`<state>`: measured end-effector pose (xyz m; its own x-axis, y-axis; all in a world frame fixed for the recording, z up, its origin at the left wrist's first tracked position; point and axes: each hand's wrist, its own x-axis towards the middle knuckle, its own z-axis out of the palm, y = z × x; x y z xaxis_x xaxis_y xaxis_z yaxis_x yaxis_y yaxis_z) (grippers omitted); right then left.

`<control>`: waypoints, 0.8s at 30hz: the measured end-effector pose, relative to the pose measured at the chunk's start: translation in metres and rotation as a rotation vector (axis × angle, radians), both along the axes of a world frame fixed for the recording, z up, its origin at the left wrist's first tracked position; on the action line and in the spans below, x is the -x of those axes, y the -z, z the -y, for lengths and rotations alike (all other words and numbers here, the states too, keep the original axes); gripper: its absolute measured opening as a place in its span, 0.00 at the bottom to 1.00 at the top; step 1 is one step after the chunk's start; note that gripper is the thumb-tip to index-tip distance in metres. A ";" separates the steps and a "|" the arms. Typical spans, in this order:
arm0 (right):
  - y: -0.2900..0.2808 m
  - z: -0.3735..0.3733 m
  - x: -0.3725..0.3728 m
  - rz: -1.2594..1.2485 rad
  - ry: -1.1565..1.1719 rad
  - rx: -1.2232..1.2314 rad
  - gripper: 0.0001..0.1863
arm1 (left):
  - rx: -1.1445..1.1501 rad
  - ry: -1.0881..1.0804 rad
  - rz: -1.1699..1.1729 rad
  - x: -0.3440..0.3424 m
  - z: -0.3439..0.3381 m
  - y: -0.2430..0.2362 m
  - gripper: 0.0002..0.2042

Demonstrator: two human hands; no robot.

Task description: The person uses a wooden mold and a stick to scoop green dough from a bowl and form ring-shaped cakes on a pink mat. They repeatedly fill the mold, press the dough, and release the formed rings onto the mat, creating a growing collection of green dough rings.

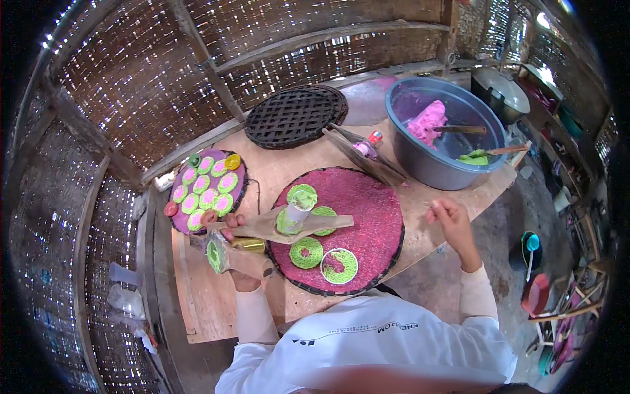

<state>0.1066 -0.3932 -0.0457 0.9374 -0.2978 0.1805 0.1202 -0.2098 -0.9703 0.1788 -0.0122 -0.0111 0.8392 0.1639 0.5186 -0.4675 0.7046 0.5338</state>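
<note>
My left hand (235, 226) grips a wooden dough press (331, 223) by its left end. A pale cylinder (298, 215) stands upright in the press, topped with green dough (303, 196). A second wooden piece (248, 261), with green dough at its end, is also at this hand. Beneath the press lies a round pink tray (374, 197) bearing several green strand-dough rings (306, 253); a white hoop (356, 266) surrounds one ring. Right of the tray, my right hand (449, 217) is raised with its fingertips pinched together; anything between them is too small to make out.
A smaller round tray (240, 172) holds green rings with pink centres and coloured hoops. Stacked dark woven trays (295, 118) stand behind. A grey-blue tub (436, 164) contains pink dough (428, 123), green dough (474, 159) and wooden paddles. Wooden tongs-like sticks (367, 157) lie beside it.
</note>
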 end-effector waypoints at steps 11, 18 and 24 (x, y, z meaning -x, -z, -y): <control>-0.067 0.112 0.086 -0.364 0.553 1.447 0.09 | 0.002 0.094 0.110 -0.029 0.015 0.018 0.10; -0.125 0.139 -0.041 0.072 0.374 1.740 0.07 | -0.424 -0.307 0.277 -0.039 0.050 -0.011 0.12; -0.101 0.200 -0.089 -0.570 -0.004 1.795 0.08 | -0.443 -0.642 0.224 -0.027 0.136 -0.041 0.17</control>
